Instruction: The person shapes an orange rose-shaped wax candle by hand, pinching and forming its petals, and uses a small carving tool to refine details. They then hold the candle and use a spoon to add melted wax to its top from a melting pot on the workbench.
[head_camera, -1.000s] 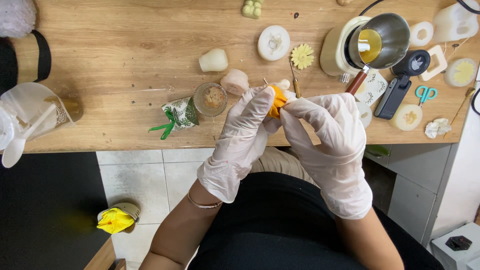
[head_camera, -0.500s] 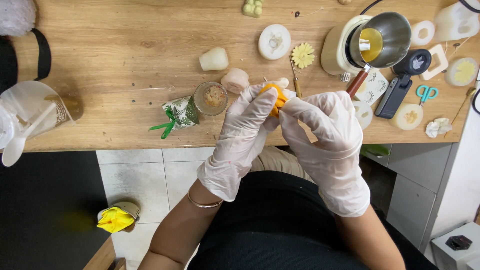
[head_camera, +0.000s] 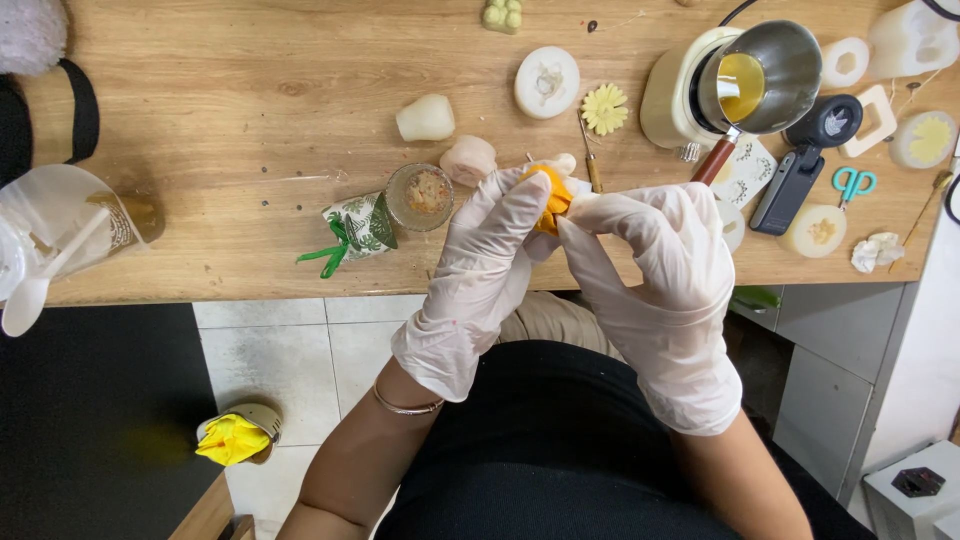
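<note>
Both gloved hands, left hand (head_camera: 490, 255) and right hand (head_camera: 650, 270), pinch together on the small orange piece (head_camera: 551, 200) at frame centre, where too hard a squeeze could crush or tear it.

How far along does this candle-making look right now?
Already done: a finished yellow flower piece and a few white shaped pieces lie on the wooden table. In hand: the gloved left hand and right hand grip a small orange piece between the fingertips, apparently working it out of a white mould. Left: the metal pot holds yellow liquid, so more pouring seems likely.
</note>
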